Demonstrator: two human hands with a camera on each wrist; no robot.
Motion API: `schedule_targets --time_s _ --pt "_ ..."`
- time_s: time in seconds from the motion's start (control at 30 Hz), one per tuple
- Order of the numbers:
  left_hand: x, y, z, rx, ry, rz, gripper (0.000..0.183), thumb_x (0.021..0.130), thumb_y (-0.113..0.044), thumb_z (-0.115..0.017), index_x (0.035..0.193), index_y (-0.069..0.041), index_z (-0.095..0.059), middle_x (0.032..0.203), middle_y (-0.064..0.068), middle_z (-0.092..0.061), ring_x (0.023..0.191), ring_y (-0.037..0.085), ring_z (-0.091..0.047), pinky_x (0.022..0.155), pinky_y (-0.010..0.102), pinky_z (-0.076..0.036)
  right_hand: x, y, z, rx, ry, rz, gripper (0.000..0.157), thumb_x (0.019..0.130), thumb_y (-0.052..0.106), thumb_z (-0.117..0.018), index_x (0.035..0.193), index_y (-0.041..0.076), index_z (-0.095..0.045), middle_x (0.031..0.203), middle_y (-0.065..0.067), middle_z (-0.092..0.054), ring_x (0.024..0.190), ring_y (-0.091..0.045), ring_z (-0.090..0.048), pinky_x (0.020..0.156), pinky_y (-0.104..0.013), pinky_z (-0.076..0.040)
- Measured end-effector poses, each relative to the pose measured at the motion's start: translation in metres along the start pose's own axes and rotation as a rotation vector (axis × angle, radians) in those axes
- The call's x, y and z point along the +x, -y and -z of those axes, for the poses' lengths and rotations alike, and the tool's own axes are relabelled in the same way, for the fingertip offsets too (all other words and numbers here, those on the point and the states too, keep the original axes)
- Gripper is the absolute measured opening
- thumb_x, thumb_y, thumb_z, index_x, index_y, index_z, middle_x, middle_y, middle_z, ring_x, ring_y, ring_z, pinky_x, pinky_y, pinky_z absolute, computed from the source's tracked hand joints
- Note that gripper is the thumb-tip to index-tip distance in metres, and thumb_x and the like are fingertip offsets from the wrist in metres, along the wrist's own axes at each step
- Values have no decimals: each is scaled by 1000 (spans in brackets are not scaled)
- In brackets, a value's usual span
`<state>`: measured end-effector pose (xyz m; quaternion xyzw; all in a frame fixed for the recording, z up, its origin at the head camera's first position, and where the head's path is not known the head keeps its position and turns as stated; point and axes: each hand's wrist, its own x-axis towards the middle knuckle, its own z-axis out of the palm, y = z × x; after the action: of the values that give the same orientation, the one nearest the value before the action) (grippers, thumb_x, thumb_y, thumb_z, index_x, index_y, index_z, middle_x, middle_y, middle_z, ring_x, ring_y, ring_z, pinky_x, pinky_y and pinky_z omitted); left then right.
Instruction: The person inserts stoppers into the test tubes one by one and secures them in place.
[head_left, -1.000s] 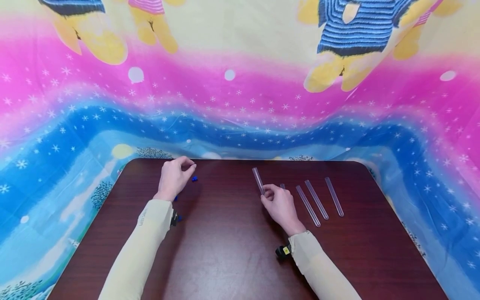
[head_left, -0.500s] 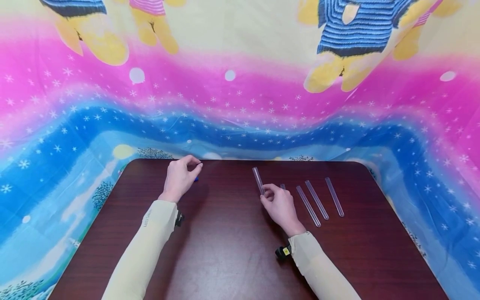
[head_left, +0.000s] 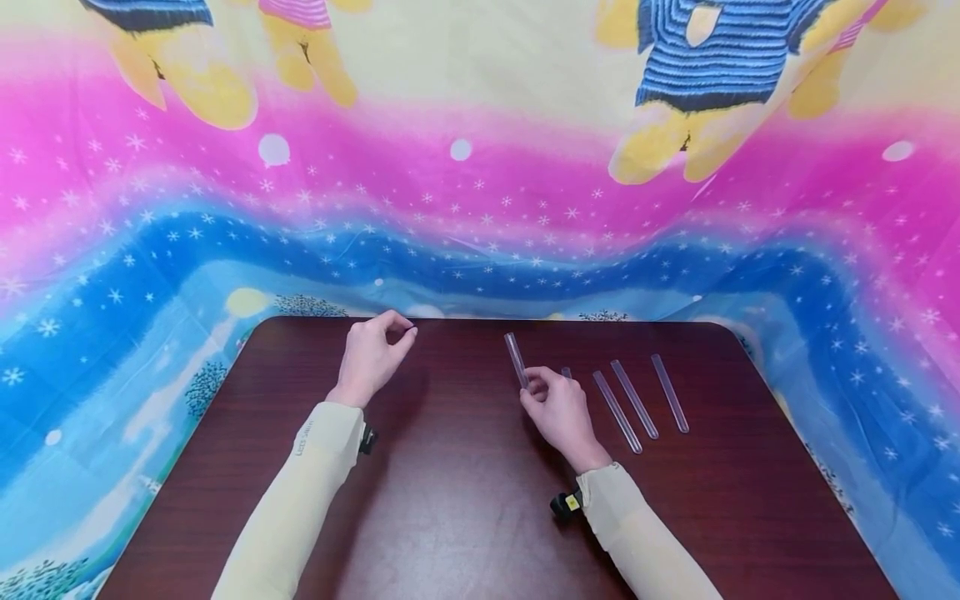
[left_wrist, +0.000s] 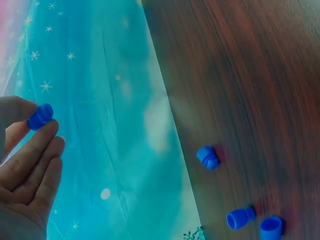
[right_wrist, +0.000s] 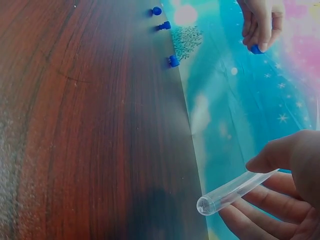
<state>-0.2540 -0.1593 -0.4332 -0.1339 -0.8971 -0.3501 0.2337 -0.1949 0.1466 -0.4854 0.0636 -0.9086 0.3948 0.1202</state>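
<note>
first, at left, left hand [head_left: 371, 354] pinches a blue cap [left_wrist: 40, 116] at the fingertips, nearly closed; three loose caps [left_wrist: 208, 157] lie nearby on the table [head_left: 450, 517]. next, right hand [head_left: 561, 410], curled fairly tight, grips a clear tube [head_left: 514, 354]. probable fault: a slack pinch drops the cap or lets the tube twist. tube's long axis slants, far end toward the table's back edge, slightly left. more tubes [head_left: 617, 412] lie rightmost.

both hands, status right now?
Left hand: closed, pinching a small blue cap between thumb and fingers.
Right hand: closed, holding a clear tube between thumb and fingers.
</note>
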Motion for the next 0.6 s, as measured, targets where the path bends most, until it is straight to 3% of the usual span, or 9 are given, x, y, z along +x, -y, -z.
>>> schedule_targets --time_s 0.6 --pt "-5 -10 -15 -46 3 -26 6 92 -18 -76 97 -14 -76 88 -2 -75 71 14 -65 67 33 -51 -1 2 -3 16 7 0 28 89 9 -79 117 10 -73 87 0 -71 72 -9 -70 70 -37 -60"
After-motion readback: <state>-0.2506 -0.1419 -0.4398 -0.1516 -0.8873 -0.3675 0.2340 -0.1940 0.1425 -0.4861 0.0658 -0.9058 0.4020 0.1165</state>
